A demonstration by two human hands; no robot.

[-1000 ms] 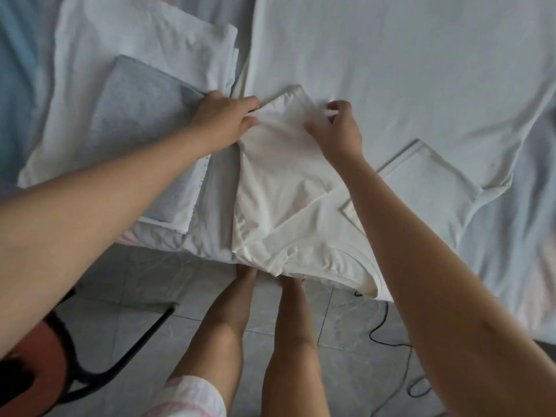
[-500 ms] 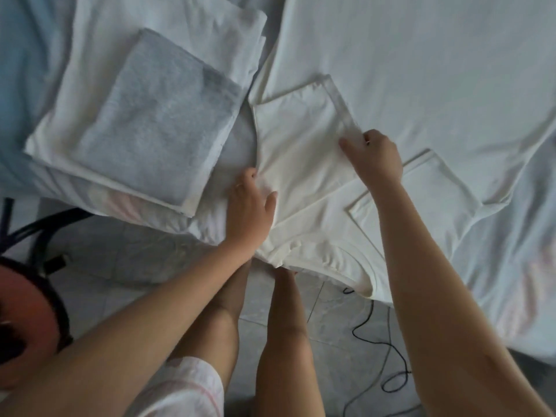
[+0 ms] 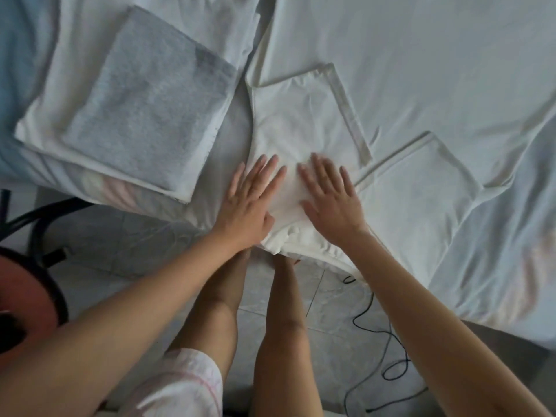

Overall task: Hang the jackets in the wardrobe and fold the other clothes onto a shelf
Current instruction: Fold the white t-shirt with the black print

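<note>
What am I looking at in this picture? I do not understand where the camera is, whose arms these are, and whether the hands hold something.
There is no machine: a person wears one camera on the head, looking forward and down, so you see their own arms and legs. They stand at a bed. The left hand and the right hand lie flat, fingers straight, on a white T-shirt spread on the bed; they press it and hold nothing. One sleeve is folded in over the shirt. To the left, a folded grey garment lies on a folded white garment. On the tiled floor are a black cable and, at the left edge, a chair with a reddish seat.
</note>
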